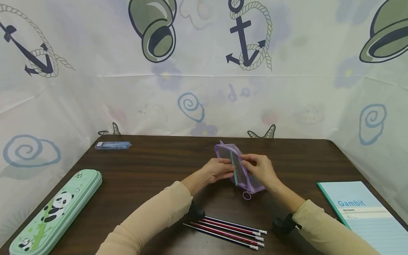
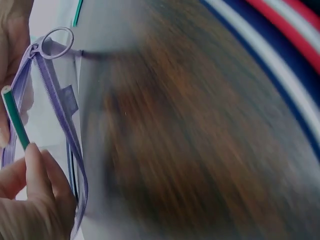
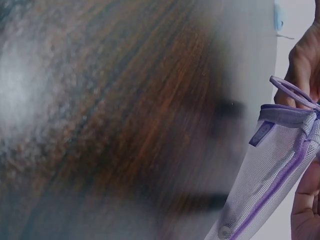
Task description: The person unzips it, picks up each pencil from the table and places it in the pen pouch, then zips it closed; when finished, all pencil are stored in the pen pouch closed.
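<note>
My left hand (image 1: 220,170) pinches a green pencil (image 2: 17,117) between thumb and fingers. It holds the pencil at the open mouth of a purple-edged mesh pencil pouch (image 1: 255,182). My right hand (image 1: 259,168) grips the pouch by its zipper edge, on the side across from the left hand. A round purple ring (image 2: 58,43) hangs from the zipper end. In the right wrist view the white mesh side of the pouch (image 3: 270,167) shows, with a small purple tab on it; the pencil is hidden there.
Several striped pencils with erasers (image 1: 229,232) lie in front of the forearms. A green panda pencil case (image 1: 57,212) stands at the left edge, with a blue translucent box (image 1: 113,145) behind it. At the right lies a Gambit notebook (image 1: 366,216). A printed curtain hangs behind the table.
</note>
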Demonstrator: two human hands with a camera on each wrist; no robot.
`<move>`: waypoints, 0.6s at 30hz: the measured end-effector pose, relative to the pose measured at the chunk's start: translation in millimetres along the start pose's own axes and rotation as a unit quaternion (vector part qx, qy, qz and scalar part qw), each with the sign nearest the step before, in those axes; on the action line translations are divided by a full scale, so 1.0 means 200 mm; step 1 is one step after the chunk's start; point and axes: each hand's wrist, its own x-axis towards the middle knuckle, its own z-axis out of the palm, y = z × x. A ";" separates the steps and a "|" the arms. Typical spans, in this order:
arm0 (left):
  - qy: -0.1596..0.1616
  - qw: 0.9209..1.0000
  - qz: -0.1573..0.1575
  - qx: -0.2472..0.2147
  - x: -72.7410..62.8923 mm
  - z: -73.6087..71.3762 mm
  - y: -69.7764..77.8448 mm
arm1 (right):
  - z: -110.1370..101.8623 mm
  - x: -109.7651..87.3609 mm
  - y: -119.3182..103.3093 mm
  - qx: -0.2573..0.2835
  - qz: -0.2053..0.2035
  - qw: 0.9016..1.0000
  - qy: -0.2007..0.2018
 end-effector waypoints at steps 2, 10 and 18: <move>0.014 1.000 0.007 -0.005 0.02 0.02 -0.01 | 0.00 0.00 0.00 -0.003 -0.003 1.000 -0.002; 0.063 0.997 0.031 -0.015 0.05 0.09 -0.06 | 0.02 0.00 -0.01 -0.008 0.001 1.000 -0.004; 0.086 0.995 0.044 -0.007 0.05 0.14 -0.10 | 0.02 0.01 -0.01 -0.019 0.002 1.000 -0.004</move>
